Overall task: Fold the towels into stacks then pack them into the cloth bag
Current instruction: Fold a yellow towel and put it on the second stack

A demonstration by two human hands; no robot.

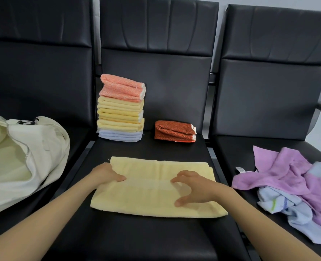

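Hands (left hand (pixel 107 175), right hand (pixel 195 187)) touch the yellow towel (pixel 148 200).

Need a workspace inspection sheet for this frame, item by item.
Surface: black padded middle seat, one of three in a row.
Job's things: yellow towel flat, part folded; folded stack at the seat back; rust towel folded beside it, apart; cloth bag open on the left seat; loose towels heaped on the right seat.
Clutter: nothing seen.
Grippers: left hand on the yellow towel's left edge, grip unclear; right hand with fingers arched, tips on the towel.
Cables: nothing seen.
Surroundings: pale wall behind the seat backs.
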